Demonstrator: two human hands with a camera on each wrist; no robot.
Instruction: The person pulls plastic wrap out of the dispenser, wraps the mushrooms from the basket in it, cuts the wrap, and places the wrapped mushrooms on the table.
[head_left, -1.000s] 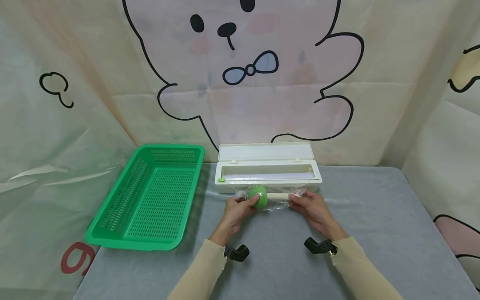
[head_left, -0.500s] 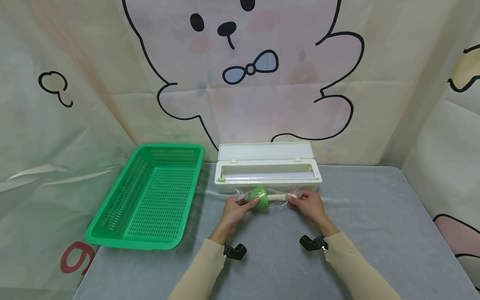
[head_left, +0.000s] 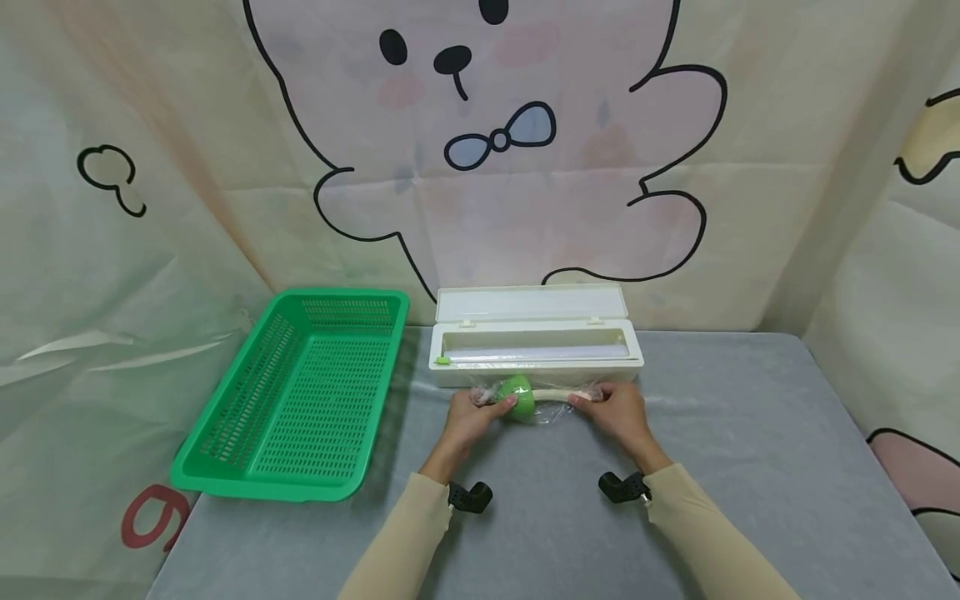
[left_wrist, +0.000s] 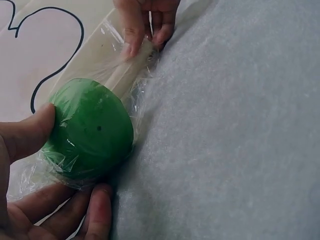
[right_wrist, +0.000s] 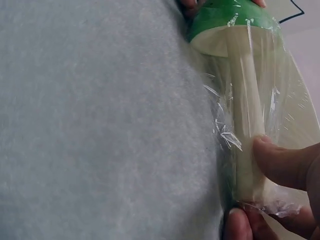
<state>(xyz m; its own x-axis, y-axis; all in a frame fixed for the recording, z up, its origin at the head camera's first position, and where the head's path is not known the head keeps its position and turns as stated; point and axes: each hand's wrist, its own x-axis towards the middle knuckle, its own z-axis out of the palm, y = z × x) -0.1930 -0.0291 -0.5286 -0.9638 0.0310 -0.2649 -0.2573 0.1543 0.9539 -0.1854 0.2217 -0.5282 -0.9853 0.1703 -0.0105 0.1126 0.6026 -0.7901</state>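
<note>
A toy mushroom with a green cap [head_left: 520, 398] and cream stem [right_wrist: 245, 105] lies sideways between both hands, wrapped in clear plastic film [right_wrist: 272, 110]. My left hand [head_left: 463, 423] grips the cap end, thumb on one side and fingers beneath, as the left wrist view shows. The right hand [head_left: 621, 417] pinches the stem's far end, where the film is bunched under the fingers. Just behind stands a white cling film dispenser [head_left: 537, 375], its lid [head_left: 531, 303] raised and a roll [head_left: 536, 353] visible inside.
A green plastic basket [head_left: 363, 433] with perforated walls stands left of the dispenser. Grey cloth covers the table [head_left: 750, 450]. A printed curtain [head_left: 787, 167] hangs behind the table and at its sides.
My right hand has shifted slightly left along the stem, and the film at that end looks more gathered. My left hand stays nearly in place on the cap.
</note>
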